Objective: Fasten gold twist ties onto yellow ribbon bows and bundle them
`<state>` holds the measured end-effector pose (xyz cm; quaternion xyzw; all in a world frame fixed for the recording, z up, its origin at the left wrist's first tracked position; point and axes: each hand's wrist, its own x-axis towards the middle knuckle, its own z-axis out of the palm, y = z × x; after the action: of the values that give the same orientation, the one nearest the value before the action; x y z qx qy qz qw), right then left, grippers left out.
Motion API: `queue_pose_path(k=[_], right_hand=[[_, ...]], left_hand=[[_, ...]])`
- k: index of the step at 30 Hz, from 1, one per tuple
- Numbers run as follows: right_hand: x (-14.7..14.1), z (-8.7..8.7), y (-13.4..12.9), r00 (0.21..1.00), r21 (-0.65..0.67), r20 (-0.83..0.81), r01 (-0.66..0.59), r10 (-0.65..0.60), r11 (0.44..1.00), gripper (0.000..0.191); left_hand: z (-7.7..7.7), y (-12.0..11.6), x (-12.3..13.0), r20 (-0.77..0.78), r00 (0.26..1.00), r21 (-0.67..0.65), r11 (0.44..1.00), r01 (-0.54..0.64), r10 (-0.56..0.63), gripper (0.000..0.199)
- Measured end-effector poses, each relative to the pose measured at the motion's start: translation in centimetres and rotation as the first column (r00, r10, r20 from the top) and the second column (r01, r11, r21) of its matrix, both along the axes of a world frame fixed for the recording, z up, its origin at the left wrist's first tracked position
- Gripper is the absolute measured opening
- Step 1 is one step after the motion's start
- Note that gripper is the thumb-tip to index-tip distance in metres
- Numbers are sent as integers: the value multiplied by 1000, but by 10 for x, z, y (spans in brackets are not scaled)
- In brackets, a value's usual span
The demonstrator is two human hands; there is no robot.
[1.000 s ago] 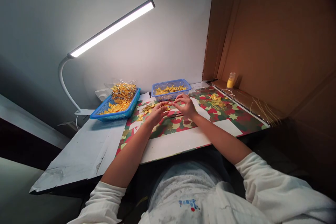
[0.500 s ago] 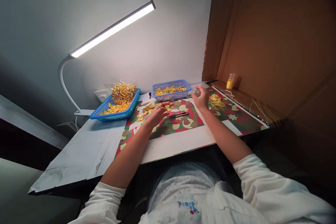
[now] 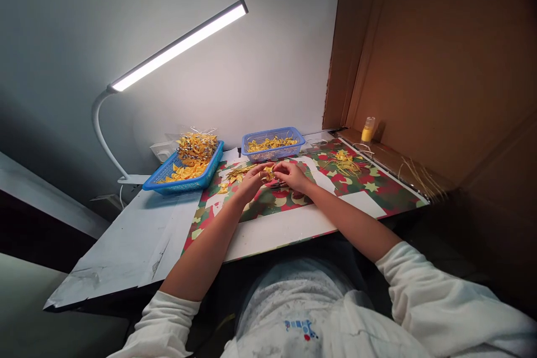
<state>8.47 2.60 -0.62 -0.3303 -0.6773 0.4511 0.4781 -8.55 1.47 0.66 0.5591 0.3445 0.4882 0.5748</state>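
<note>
My left hand (image 3: 252,181) is closed in a pinch on a small yellow ribbon bow (image 3: 269,174) over the middle of the patterned mat. Fingertips of my right hand (image 3: 292,175) meet the same bow from the right, also closed in a pinch. Whether a thin cord runs between the fingers is too small to tell. Thread snips lie on the mat beneath my right hand, mostly hidden by it. Just beyond my left hand is a bunch of yellow cords (image 3: 240,171), and a loose yellow bow (image 3: 224,188) lies left of it.
A blue basket (image 3: 180,185) of yellow bows and a bagged heap stands left. Behind my hands is a smaller blue basket (image 3: 274,154) with corded bows. A corded pile (image 3: 347,163) and a yellow-filled bottle (image 3: 368,130) are right. A lit lamp (image 3: 180,47) hangs over the table.
My right hand has come left and down from beside the right-hand pile to meet my left hand at the bow. It now covers most of the snips. My left hand has barely moved.
</note>
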Motion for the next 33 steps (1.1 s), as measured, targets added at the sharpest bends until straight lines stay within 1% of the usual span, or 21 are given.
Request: queue_pose_path(k=[4, 11, 16, 20, 24, 27, 30, 32, 33], right_hand=[[2, 4, 2, 998, -40, -61, 16, -19, 999, 18], [4, 7, 1, 992, -85, -105, 59, -68, 995, 18], [3, 10, 0, 985, -173, -165, 29, -58, 984, 18], [5, 11, -1, 967, -292, -247, -5, -70, 957, 20], [6, 9, 1, 949, -402, -308, -67, -66, 913, 19], [6, 8, 3, 952, -456, -297, -70, -78, 887, 17], [6, 7, 4, 963, -461, -255, -46, -83, 886, 14], [7, 8, 3, 972, -428, -215, -6, -96, 904, 13], [7, 8, 3, 974, -387, -198, 26, -111, 922, 15]], left_hand=[[0, 1, -1, 22, 1000, -14, 1000, -17, 17, 34], [-3, 2, -3, 45, 999, 36, 999, -32, 30, 46], [2, -3, 0, 40, 996, 23, 997, -80, 79, 47], [3, -3, 2, 38, 998, 28, 999, -45, 44, 51], [0, -1, 1, -35, 998, 60, 997, -42, 44, 41], [-1, -1, 1, -72, 996, 80, 995, -54, 60, 40], [-1, -1, 0, -81, 993, 95, 992, -78, 86, 41], [-2, 0, 0, -89, 989, 118, 988, -104, 115, 41], [-2, 1, 0, -94, 987, 136, 984, -118, 131, 40]])
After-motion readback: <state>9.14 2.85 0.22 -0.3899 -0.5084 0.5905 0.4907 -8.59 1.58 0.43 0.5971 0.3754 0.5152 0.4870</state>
